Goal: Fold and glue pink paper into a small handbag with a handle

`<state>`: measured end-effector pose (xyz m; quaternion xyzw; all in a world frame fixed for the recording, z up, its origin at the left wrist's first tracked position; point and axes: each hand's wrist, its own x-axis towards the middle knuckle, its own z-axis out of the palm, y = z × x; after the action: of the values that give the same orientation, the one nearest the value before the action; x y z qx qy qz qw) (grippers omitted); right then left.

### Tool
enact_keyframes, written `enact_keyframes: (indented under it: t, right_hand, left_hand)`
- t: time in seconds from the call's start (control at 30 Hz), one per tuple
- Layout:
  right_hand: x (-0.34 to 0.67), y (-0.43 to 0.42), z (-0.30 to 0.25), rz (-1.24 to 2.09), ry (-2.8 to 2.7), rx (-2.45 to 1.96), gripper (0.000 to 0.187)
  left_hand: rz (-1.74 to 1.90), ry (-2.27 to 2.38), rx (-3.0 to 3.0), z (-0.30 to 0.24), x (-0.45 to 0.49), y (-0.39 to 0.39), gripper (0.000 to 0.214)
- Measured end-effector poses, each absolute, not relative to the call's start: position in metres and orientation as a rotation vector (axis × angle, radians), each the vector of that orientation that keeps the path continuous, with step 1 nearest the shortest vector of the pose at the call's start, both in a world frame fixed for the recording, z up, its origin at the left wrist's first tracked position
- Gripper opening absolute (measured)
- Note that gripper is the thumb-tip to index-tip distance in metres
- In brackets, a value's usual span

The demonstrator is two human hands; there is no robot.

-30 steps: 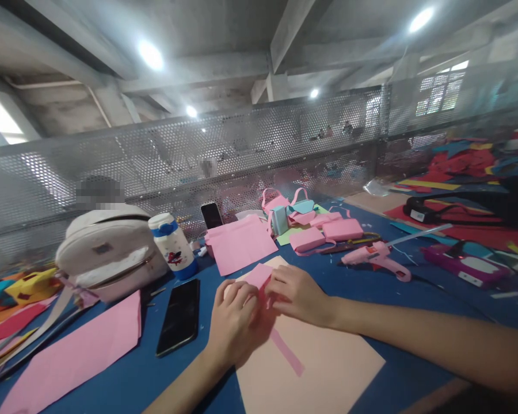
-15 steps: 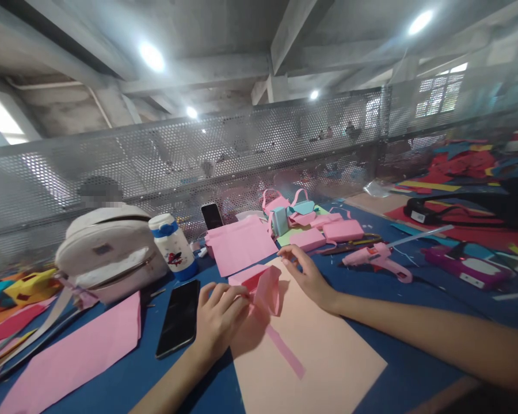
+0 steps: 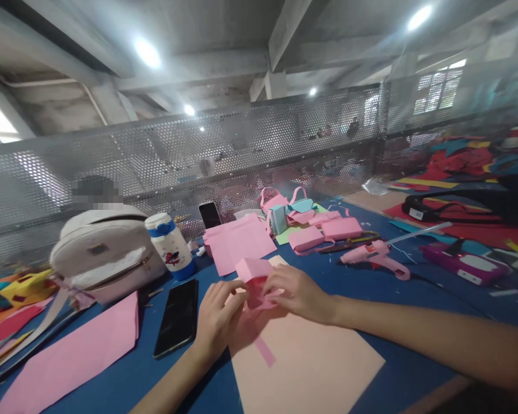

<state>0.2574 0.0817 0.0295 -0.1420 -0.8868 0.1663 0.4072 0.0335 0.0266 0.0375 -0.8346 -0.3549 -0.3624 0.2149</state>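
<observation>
A small folded pink paper box (image 3: pixel 254 269) sits between my hands with its opening turned toward me. My left hand (image 3: pixel 221 313) pinches its left side with thumb and fingers. At its right side, my right hand (image 3: pixel 300 292) has its fingers bent and closed on the paper edge. The fingertips partly hide the inner folds. A pink paper strip (image 3: pixel 265 352) trails from below the box toward me. Underneath lies a large peach paper sheet (image 3: pixel 311 362) on the blue table.
Left are a black phone (image 3: pixel 176 319), pink sheets (image 3: pixel 77 351), a bottle (image 3: pixel 172 247) and a white backpack (image 3: pixel 107 253). Small paper bags (image 3: pixel 306 237) stand behind. Right lie a pink glue gun (image 3: pixel 375 256) and a purple device (image 3: pixel 464 263). A perforated metal screen (image 3: pixel 242 144) closes the back.
My right hand has moved left and taken hold of the pink paper box. The box has turned so its opening faces me, and its strip has shifted left.
</observation>
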Motion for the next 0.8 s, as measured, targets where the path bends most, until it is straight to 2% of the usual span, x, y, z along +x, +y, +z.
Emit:
enact_keyframes:
  t: [0.17,0.3,0.5,0.8]
  right_hand:
    - [0.257,0.077,0.035,0.331,-2.258,-0.343,0.006]
    - [0.259,0.072,0.047,0.223,-2.193,-0.365,0.022]
    - [0.265,0.069,0.061,0.017,-2.352,-0.363,0.024]
    - [0.257,0.074,0.081,-0.113,-2.449,-0.327,0.014]
  left_hand:
    - [-1.141,-1.001,-2.316,0.04,0.039,0.024,0.016]
    - [-1.201,-0.997,-2.383,0.042,0.043,0.022,0.017]
    - [-1.207,-0.966,-2.458,0.047,0.048,0.017,0.018]
    - [-1.228,-0.921,-2.464,0.069,0.051,0.023,0.02]
